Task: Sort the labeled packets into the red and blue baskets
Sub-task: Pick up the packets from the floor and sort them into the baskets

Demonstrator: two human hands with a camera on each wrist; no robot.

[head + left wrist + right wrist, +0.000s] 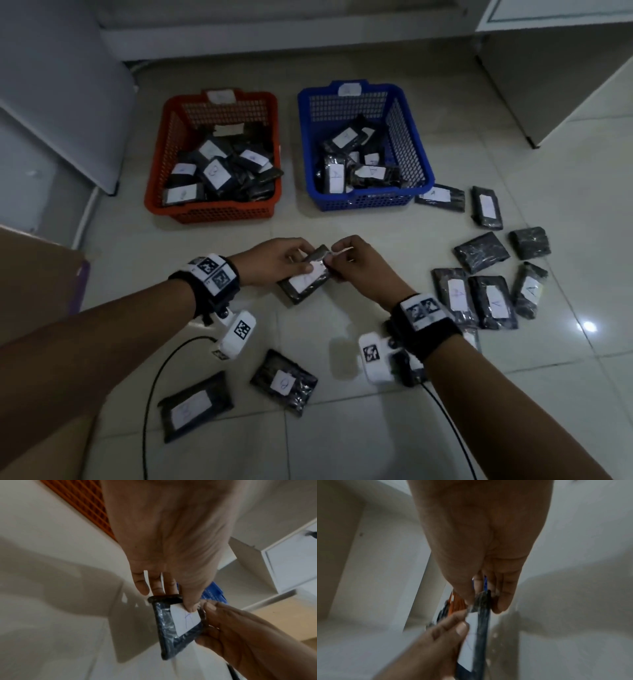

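Observation:
A black packet [306, 281] with a white label is held above the tiled floor by both hands. My left hand [301, 258] grips its far left end, thumb on the label [184, 616], fingers behind. My right hand [334, 260] pinches the packet's far right corner [482, 599]. The blue mark on the label is too faint to read. Beyond the hands stand a red basket [205, 214] and a blue basket [363, 204], each with several labeled packets inside.
Several loose packets [493, 301] lie on the floor at the right, one [440, 198] against the blue basket. Two more [284, 380] [195, 406] lie near me. A white cabinet [61, 102] stands left, a cupboard [548, 85] right, cardboard [37, 267] at the left edge.

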